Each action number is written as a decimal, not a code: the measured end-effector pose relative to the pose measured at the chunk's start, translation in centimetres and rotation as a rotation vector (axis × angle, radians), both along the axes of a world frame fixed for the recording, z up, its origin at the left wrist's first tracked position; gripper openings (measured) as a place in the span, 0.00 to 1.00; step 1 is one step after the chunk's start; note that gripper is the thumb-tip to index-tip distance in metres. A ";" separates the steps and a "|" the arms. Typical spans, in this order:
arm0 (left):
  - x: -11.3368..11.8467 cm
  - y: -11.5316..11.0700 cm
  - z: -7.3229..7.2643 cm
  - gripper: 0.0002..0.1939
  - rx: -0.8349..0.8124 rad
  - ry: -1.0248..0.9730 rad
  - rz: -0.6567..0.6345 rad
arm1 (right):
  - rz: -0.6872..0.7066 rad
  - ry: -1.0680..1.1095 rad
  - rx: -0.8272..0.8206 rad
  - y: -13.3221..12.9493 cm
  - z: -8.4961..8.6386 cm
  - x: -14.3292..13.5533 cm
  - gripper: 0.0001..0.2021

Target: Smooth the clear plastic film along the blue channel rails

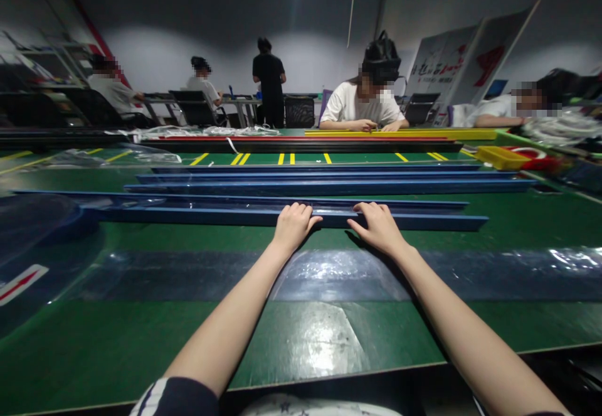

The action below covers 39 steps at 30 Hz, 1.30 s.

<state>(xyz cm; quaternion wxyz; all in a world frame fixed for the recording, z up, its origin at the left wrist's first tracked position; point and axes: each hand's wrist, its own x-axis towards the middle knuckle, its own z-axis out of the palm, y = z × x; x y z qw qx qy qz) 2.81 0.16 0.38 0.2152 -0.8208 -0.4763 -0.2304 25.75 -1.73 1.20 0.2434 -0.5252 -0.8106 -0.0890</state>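
A long blue channel [226, 216] lies across the green table, with clear film showing inside it. My left hand [294, 223] grips its near wall, fingers over the edge and thumb on the near side. To the right, my right hand [376, 223] rests over the same wall, fingers bent over the top and thumb pointing left. Between the hands a short stretch of the channel shows. Nearer to me a wide clear plastic strip [329, 275] lies flat under my forearms. What my fingertips touch inside the channel is hidden.
More blue channels [329, 186] lie just beyond. Farther off are black and red strips [301, 144], a yellow bar [437, 133] and a yellow tray [502, 157]. A coil of clear film [42, 240] sits at left. Across the table a person [362, 102] works.
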 end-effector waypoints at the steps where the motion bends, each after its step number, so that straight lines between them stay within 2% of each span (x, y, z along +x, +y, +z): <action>1: 0.0 0.0 0.0 0.19 -0.002 -0.004 -0.002 | 0.006 -0.010 -0.001 0.1 0.0 -0.3 0.14; 19: 0.1 -0.1 0.1 0.19 -0.008 0.013 0.005 | -0.030 -0.102 0.027 0.2 -0.1 -0.9 0.15; 39: 0.1 -0.1 0.1 0.19 -0.009 -0.004 -0.001 | -0.077 -0.062 0.051 0.2 -0.1 -0.9 0.15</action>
